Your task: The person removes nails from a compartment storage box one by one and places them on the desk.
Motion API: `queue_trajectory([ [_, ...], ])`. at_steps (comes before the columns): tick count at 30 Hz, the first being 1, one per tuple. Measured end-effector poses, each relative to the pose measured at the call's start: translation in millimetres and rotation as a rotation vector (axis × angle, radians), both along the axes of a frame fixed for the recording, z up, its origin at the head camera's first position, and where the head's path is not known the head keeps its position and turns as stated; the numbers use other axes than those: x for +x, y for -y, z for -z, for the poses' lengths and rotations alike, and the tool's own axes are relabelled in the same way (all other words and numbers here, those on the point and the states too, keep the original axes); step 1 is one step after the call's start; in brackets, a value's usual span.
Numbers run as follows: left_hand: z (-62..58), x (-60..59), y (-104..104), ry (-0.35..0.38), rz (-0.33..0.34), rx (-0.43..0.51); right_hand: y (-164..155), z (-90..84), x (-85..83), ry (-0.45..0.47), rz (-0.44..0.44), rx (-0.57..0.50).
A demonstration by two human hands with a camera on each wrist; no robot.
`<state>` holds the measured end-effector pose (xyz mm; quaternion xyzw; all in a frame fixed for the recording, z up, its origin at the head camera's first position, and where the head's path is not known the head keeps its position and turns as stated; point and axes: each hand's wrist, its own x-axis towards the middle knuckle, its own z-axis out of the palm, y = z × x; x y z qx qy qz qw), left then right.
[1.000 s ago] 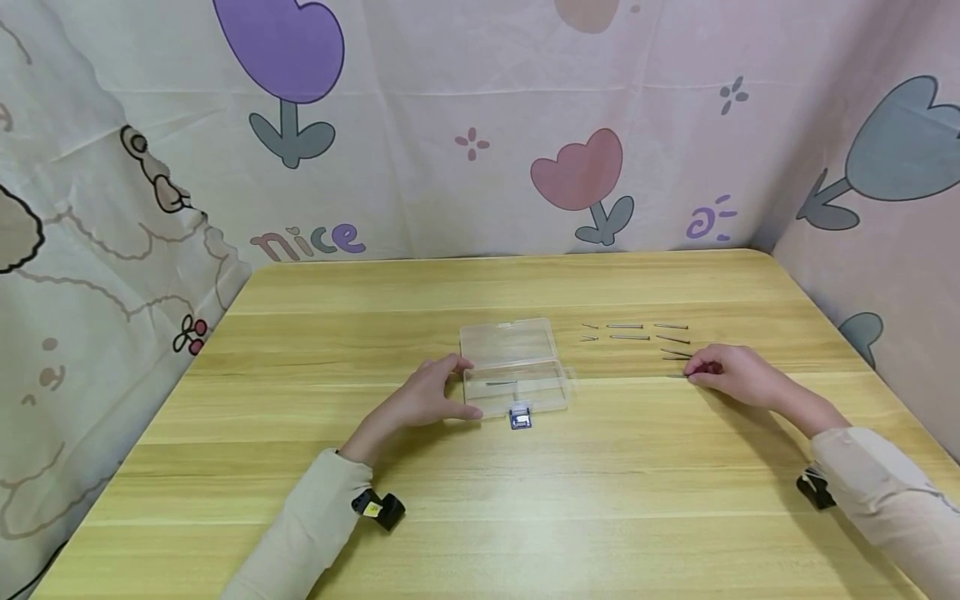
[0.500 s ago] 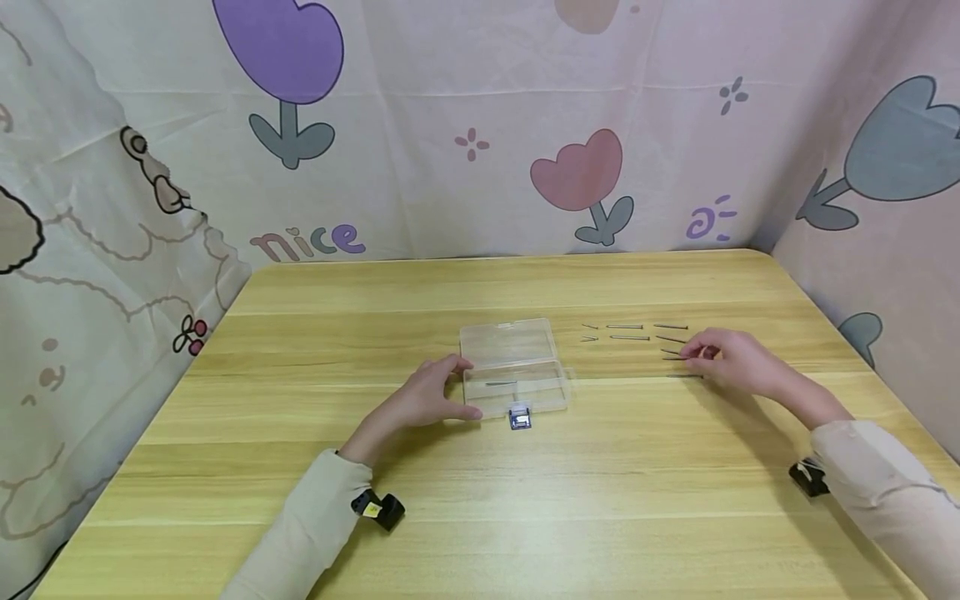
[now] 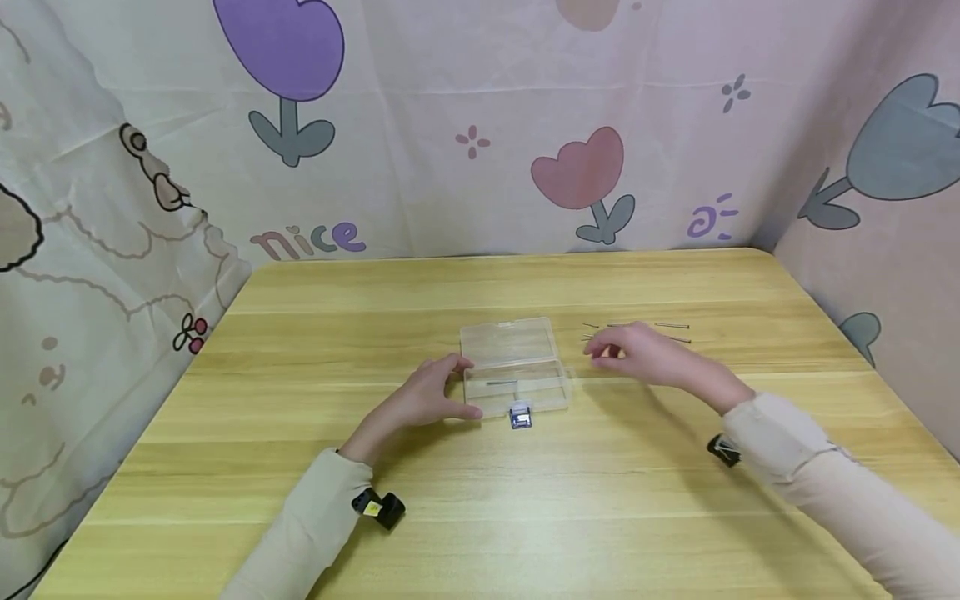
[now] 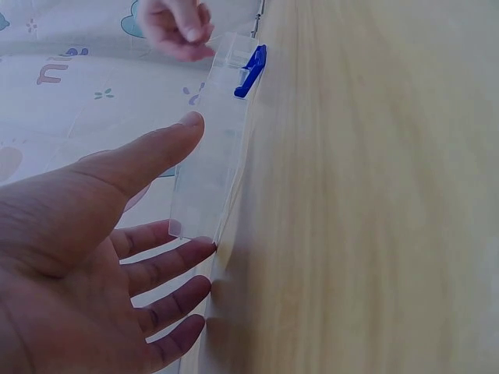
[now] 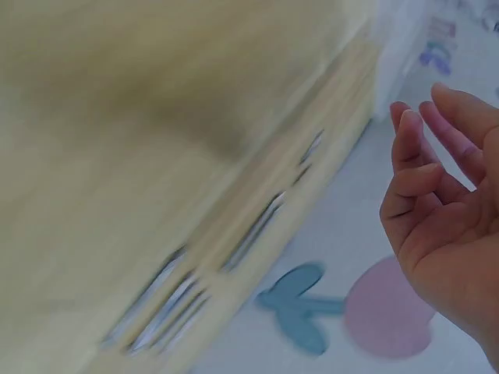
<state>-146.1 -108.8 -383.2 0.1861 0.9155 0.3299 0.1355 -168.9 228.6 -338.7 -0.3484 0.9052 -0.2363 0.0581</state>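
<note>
One clear plastic box [image 3: 513, 367], blue-latched, is lying open; left hand [image 3: 427, 396] is touching it with relaxed fingers; right hand's [image 3: 637, 354] grip is unclear.

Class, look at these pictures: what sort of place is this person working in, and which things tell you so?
Probably a small tabletop work corner set up indoors, not a workshop. A wooden table is screened by cartoon flower curtains, and only a clear plastic box and some nails lie on it.

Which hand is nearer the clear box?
Left. The left hand touches the clear box at its left end; the right hand hovers apart, off its right side.
</note>
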Motion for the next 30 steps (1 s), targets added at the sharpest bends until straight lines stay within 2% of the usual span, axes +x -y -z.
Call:
queue_trajectory([
  [3, -0.8, -0.6, 0, -0.007, 0.008, 0.003, 20, -2.1, -7.0, -0.046, -0.083, -0.001],
  [7, -1.3, -1.2, -1, -0.008, 0.016, 0.003, 42, -2.7, -15.2, -0.046, -0.131, 0.005],
  [14, -3.2, -1.2, -2, -0.002, 0.016, 0.002, 66, 1.1, -23.6, -0.019, -0.12, 0.005],
  [21, -5.5, -0.1, -3, 0.012, -0.003, -0.004, 84, 4.8, -22.2, 0.07, -0.098, -0.003],
  [30, -5.1, 0.8, -2, 0.016, -0.017, 0.0, 100, 14.9, -23.0, 0.128, -0.092, -0.023],
])
